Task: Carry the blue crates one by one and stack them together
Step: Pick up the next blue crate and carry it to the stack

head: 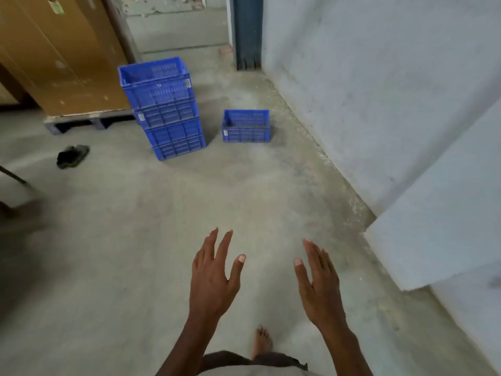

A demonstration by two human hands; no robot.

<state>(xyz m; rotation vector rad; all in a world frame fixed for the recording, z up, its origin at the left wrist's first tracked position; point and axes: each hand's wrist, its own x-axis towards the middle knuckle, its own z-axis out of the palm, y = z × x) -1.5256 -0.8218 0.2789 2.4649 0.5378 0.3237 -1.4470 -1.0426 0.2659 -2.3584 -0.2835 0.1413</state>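
Observation:
A stack of blue slotted crates stands on the concrete floor ahead, left of centre. To its right, apart from the stack, a single blue crate sits alone on the floor near the wall. My left hand and my right hand are both held out low in front of me, fingers straight and spread, palms facing each other, holding nothing. Both hands are well short of the crates.
A tall brown cardboard box on a pallet stands left of the stack. A dark sandal lies on the floor at left. A pale wall runs along the right, with a jutting corner. My bare foot shows below.

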